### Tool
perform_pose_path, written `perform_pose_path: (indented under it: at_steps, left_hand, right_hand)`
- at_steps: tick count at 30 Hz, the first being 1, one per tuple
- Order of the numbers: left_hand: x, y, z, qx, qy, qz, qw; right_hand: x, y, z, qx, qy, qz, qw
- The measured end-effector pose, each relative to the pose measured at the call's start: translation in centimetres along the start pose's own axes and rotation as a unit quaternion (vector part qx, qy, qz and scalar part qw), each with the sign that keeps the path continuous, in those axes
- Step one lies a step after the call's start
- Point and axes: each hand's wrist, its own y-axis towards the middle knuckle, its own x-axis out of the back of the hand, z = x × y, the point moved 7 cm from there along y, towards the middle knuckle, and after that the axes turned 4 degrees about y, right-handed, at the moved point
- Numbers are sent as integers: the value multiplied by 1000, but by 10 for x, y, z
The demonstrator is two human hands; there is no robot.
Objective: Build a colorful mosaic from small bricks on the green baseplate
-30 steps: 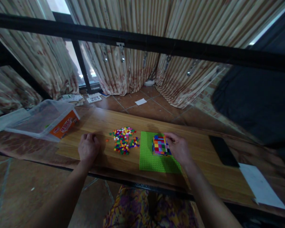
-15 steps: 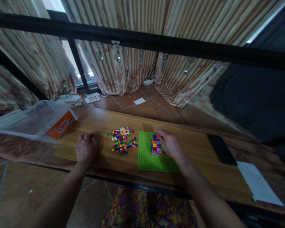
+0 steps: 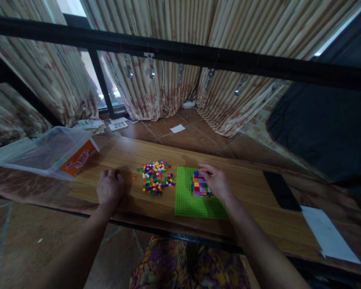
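Note:
On the green baseplate (image 3: 185,200) stands a low block of multicoloured toy bricks (image 3: 200,186). My right hand (image 3: 216,181) is over the block's right and far side, thumb and index finger drawn together at its top edge. Whatever is between those fingertips is too small or hidden to make out. To the left, my left hand (image 3: 110,186) rests on the wooden board with its fingers curled in and nothing visible in them. Between that hand and the baseplate lies a loose pile of small coloured bricks (image 3: 153,176). One orange brick (image 3: 134,178) sits apart, nearest my left hand.
A clear plastic bin (image 3: 48,154) with an orange label stands at the left end. Right of the baseplate lie a black phone-like slab (image 3: 281,190) and a white sheet of paper (image 3: 331,235). A dark metal bar (image 3: 180,48) crosses beyond the table, before striped curtains.
My right hand has shifted slightly at the block, uncovering a little more of its top. My left hand stays in place. The whole view has moved a little.

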Motion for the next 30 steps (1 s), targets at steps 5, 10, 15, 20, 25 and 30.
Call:
perform_pose_path:
  at_steps: [5,10,15,20,25,30]
  left_hand:
    - [-2,0,1,-1,0,-6,1000]
    - [-1,0,1,-3,4,-7,1000]
    - [-2,0,2,-1,2,-7,1000]
    - [-1,0,1,-2,-1,-8,1000]
    - [1,0,-1,3,-9,-3,1000]
    - [0,0,0,2,-4,-3,1000]
  right_hand:
    - [0,2,1,-13,6,-11,1000]
    - [0,1,3,-9,-10,-13,1000]
    - [1,0,4,1,-20,-16,1000]
    - [9,-5,7,27,-66,-19,997]
    - [6,-7,-3,10,-67,13,998]
    - [-3,-3,-19,-43,-12,41,998]
